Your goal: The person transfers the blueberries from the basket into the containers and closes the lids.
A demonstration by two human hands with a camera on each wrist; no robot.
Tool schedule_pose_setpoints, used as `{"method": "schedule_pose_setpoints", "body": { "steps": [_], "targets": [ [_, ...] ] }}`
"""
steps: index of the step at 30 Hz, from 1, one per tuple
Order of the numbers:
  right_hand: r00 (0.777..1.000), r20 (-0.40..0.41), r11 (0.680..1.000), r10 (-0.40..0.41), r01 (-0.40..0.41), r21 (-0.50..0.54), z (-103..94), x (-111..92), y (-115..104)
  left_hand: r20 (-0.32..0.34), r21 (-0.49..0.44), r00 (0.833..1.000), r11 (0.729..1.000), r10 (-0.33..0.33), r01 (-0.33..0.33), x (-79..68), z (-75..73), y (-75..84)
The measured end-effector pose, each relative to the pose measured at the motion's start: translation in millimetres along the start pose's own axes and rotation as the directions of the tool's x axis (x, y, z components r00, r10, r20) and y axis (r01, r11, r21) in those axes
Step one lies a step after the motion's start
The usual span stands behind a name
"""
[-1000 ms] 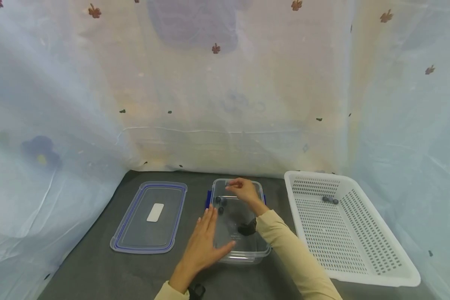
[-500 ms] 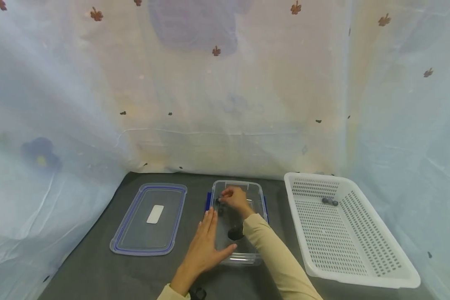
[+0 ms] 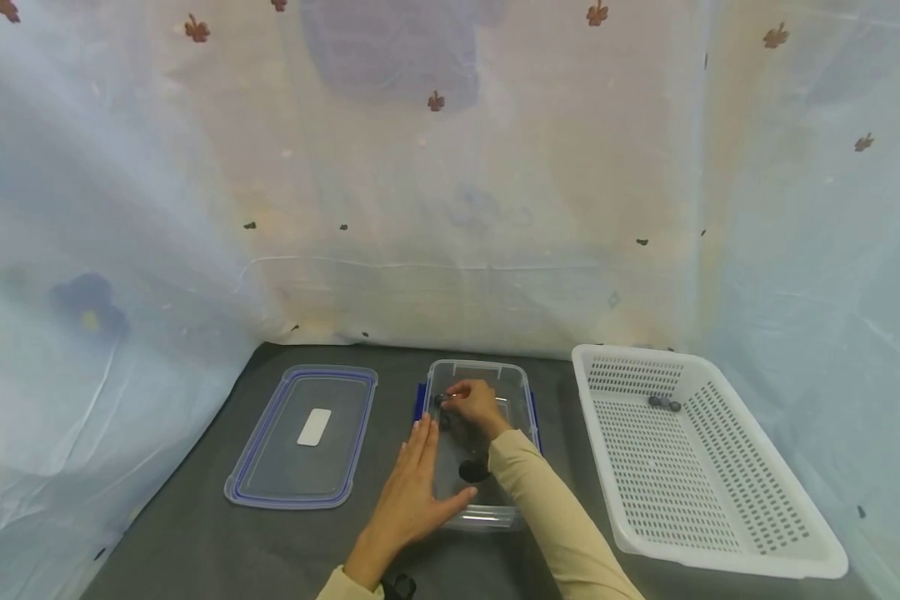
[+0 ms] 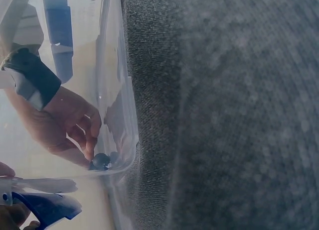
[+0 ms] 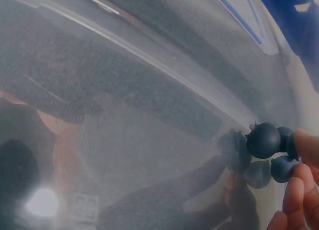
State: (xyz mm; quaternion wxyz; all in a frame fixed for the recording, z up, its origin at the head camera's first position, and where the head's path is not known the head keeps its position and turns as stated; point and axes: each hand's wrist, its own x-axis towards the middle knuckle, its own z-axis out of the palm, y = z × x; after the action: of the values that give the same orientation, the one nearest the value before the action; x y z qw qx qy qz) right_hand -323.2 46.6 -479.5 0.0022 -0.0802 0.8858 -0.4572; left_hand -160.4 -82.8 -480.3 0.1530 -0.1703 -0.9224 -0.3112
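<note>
The right hand [image 3: 478, 405] seemingly pinches a blueberry [image 5: 283, 169] between fingertips [image 5: 296, 184], more berries [image 5: 264, 140] just beyond.

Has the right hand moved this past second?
Yes: against the clear box, the right hand shifted left and lower in the head view, toward the berries.

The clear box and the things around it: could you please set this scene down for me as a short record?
Box: clear, lid off, on a dark table
Box berries: several, dark, in the far left corner
Left hand: at the box's left side, fingers straight
Right hand: inside the box, fingertips at the berries; grip unclear
Lid: flat, left of the box, with a white label
Basket: white, right of the box
Basket berries: three visible, far end
</note>
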Motion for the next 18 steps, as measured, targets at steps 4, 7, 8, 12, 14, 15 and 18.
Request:
{"method": "schedule_pose_setpoints", "body": {
  "steps": [4,7,8,12,14,15,18],
  "targets": [
    [1.0,0.011,1.0,0.015,-0.016,0.012,-0.6,-0.2,-0.6,0.001,0.006,1.0,1.0,-0.001,0.001,0.0,1.0,-1.2],
    [0.999,0.021,0.999,0.028,-0.029,0.028,-2.2,-1.1,-3.4,0.001,0.004,1.0,1.0,0.0,0.0,-0.1,1.1,-1.0],
    [0.999,0.022,0.999,0.029,-0.03,0.028,-2.9,-1.3,-4.5,0.0,0.003,1.0,1.0,0.001,-0.001,-0.1,1.3,-1.1],
    [0.999,0.023,0.999,0.032,-0.033,0.032,-5.5,-2.1,-10.0,-0.003,-0.002,1.0,1.0,0.008,-0.008,0.0,1.7,-1.5],
    [1.0,0.017,0.999,0.016,-0.017,0.045,-7.1,-2.2,-12.3,-0.004,-0.004,1.0,1.0,0.009,-0.009,0.1,1.8,-1.7],
    [1.0,0.012,0.998,0.007,-0.007,0.06,-7.8,-2.3,-13.5,-0.004,-0.007,1.0,1.0,0.009,-0.009,0.0,1.6,-1.5],
    [1.0,-0.003,0.992,-0.019,0.019,0.127,-10.0,-1.7,-16.5,-0.009,-0.01,1.0,1.0,0.012,-0.012,-0.1,1.4,-1.8]
  ]
}}
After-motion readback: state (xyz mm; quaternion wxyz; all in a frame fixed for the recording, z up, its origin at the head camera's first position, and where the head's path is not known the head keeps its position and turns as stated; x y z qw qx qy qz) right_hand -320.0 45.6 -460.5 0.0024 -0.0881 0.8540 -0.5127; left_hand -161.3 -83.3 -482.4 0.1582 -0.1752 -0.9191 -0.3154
